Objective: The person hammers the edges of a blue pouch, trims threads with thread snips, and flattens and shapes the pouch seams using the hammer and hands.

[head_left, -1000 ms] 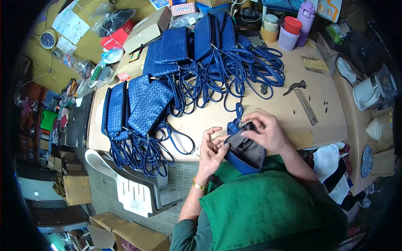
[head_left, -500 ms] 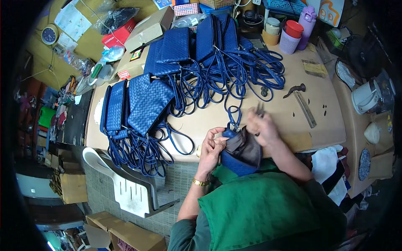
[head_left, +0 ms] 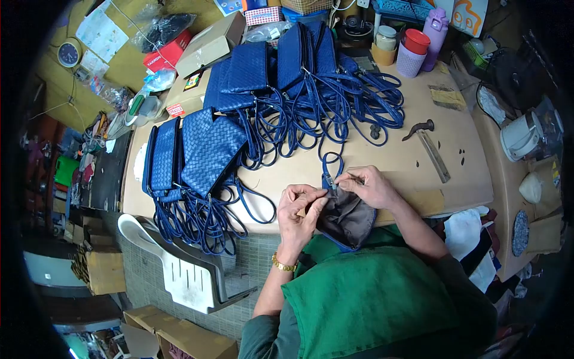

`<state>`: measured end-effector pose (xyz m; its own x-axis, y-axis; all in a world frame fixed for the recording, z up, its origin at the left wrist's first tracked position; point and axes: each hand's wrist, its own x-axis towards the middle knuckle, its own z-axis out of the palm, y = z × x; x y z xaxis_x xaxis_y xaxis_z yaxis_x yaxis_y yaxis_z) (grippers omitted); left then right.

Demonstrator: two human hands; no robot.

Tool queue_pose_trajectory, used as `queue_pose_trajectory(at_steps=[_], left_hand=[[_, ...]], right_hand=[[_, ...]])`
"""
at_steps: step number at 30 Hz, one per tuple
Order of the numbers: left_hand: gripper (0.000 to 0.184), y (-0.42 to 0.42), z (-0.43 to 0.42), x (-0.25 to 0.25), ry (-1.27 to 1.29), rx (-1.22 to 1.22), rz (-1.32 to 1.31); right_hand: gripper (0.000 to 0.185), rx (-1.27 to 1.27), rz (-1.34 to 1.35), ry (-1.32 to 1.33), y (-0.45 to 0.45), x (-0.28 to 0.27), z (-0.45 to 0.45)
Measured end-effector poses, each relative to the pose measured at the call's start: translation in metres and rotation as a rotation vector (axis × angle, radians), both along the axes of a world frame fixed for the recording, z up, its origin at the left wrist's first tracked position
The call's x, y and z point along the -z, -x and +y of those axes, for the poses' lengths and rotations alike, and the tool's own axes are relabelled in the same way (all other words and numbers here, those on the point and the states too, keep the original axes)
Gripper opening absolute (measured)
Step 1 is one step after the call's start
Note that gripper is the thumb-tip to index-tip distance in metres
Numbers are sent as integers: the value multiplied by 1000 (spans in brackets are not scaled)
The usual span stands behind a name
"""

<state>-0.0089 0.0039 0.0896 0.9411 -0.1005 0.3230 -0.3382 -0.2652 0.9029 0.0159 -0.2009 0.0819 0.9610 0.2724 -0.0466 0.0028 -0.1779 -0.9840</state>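
Note:
A small blue bag (head_left: 360, 225) is held in front of my green apron, its mouth spread so the dark brown lining (head_left: 347, 218) shows. My left hand (head_left: 299, 212) pinches the left side of its opening between thumb and fingers. Close beside it, my right hand (head_left: 366, 184) is closed at the top corner, with fingertips pinched on the bag near its metal strap fitting. The bag's looped strap (head_left: 333, 157) lies on the table just beyond. Whether a tool is tucked inside my right palm is hidden.
Several woven blue bags (head_left: 215, 149) with tangled straps cover the table's left and back. To the right lie a hammer-like metal head (head_left: 423, 127) and a flat wooden bar (head_left: 434, 157). A purple bottle (head_left: 435, 36) and a red cup (head_left: 417, 41) stand behind. A white chair (head_left: 188, 278) is at left.
My right hand, which was raised and blurred with a dark metal tool, has come down to the bag's corner. The tool no longer shows. The bag's opening now faces up more widely.

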Motion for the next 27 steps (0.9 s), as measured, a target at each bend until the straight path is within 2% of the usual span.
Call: queue_pose_trajectory(at_steps=[1, 6, 8, 12, 15, 20, 22, 23, 25, 27], left_hand=[[15, 0, 0, -6, -129, 7, -57], [17, -5, -1, -12, -55, 12, 107], [13, -5, -2, -5, 48, 51, 210], [8, -1, -6, 0, 26, 34, 218], [7, 4, -14, -16, -274, -128, -104], [6, -6, -8, 5, -315, -102, -326], [8, -8, -5, 19, 10, -62, 49], [14, -13, -1, 32, 227, -36, 124], [33, -17, 15, 20, 237, -130, 241], [48, -24, 38, 30, 869, 65, 395]], right_hand=[[21, -25, 19, 12, 1, -2, 3], [17, -46, 54, -59, 2, -5, 5], [16, -15, 89, -205, 4, 2, 7], [21, 35, 31, -244, 4, 13, 16], [22, 57, 19, -146, 6, 4, 19], [25, 41, 22, -128, 5, 15, 16], [26, 20, 42, -152, 4, 17, 14], [25, -5, 47, -199, 4, 17, 13], [25, -28, 46, -246, 3, 18, 10], [23, -37, 99, -420, 2, 25, 6]])
